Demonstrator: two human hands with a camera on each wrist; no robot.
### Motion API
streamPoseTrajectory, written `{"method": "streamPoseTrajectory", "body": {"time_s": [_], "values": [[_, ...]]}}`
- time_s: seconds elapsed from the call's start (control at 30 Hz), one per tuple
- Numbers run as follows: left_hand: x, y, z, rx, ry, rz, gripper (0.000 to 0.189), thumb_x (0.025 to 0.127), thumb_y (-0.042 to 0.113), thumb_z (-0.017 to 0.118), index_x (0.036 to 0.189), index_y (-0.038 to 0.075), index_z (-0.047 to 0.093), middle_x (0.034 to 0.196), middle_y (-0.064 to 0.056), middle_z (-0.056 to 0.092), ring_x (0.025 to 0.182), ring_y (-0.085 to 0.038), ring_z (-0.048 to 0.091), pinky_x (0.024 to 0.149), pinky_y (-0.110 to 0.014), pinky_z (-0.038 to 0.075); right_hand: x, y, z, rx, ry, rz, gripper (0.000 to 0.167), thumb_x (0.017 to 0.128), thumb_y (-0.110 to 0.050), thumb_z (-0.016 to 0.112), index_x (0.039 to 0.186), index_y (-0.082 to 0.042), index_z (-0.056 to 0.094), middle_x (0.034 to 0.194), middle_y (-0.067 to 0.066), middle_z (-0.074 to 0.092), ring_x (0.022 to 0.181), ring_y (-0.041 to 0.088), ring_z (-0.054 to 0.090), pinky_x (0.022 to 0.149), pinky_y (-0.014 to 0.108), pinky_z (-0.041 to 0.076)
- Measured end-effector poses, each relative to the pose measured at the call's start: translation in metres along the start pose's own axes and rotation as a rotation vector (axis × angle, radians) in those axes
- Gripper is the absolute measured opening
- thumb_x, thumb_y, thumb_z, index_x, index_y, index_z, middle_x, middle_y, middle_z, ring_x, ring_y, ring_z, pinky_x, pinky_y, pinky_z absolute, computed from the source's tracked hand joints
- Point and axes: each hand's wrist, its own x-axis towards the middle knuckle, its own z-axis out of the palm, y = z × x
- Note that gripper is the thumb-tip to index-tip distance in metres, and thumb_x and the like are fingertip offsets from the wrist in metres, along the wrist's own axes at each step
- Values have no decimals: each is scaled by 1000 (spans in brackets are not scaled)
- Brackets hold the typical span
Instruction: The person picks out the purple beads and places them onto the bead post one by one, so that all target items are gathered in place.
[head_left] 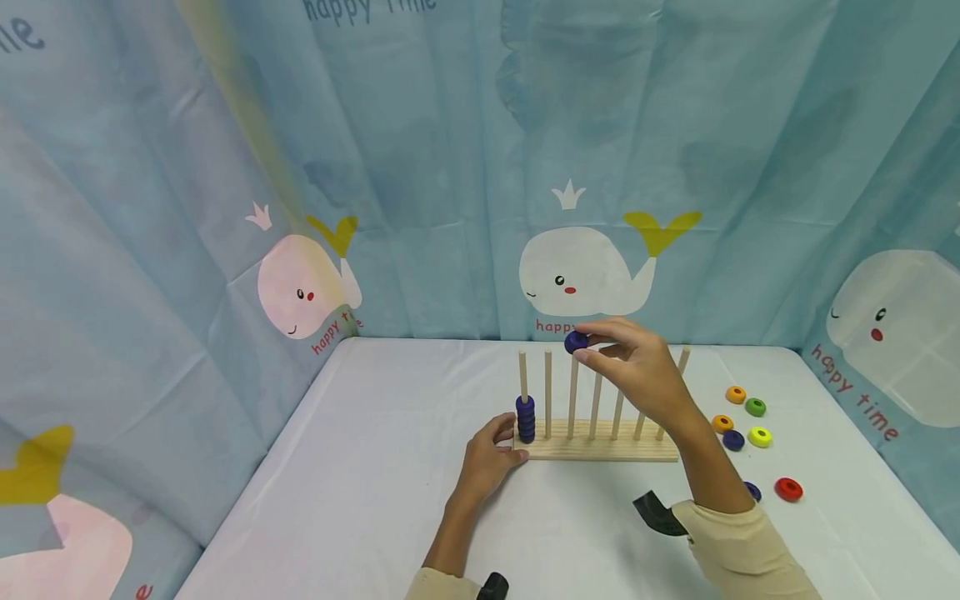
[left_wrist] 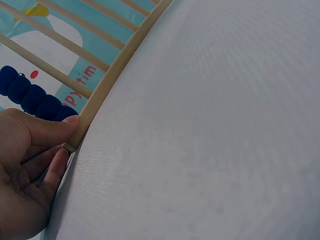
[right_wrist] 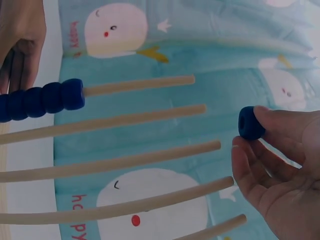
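A wooden peg rack [head_left: 600, 452] stands on the table, with a row of upright pegs. Its leftmost peg carries a stack of several dark blue beads [head_left: 527, 420]. My left hand [head_left: 489, 457] grips the left end of the rack; in the left wrist view the thumb and a finger pinch the base's corner [left_wrist: 82, 127]. Between thumb and fingertips, my right hand [head_left: 637, 367] pinches one dark blue bead [right_wrist: 250, 123]. That bead is held up near the peg tops, and in the right wrist view it is apart from the tips.
Loose beads lie right of the rack: orange [head_left: 736, 394], green [head_left: 755, 407], yellow [head_left: 760, 437], blue [head_left: 733, 440] and red [head_left: 788, 489]. Another blue bead [head_left: 753, 492] is partly hidden by the right arm. A whale-print curtain [head_left: 450, 167] hangs behind the white table [head_left: 375, 467].
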Motion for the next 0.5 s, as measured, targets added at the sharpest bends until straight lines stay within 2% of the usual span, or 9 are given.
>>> {"method": "streamPoseTrajectory", "body": {"time_s": [0.5], "values": [[-1,0,-1,-10,-5,12,67,86,3,85,148,5,59,144,-17,65,129,-34,65,101,-41,60,9,-2,20,-29,-29,-56,32,96,-11,80,128,-9,76,117,3,74,106,16,69,88,18,59]]}}
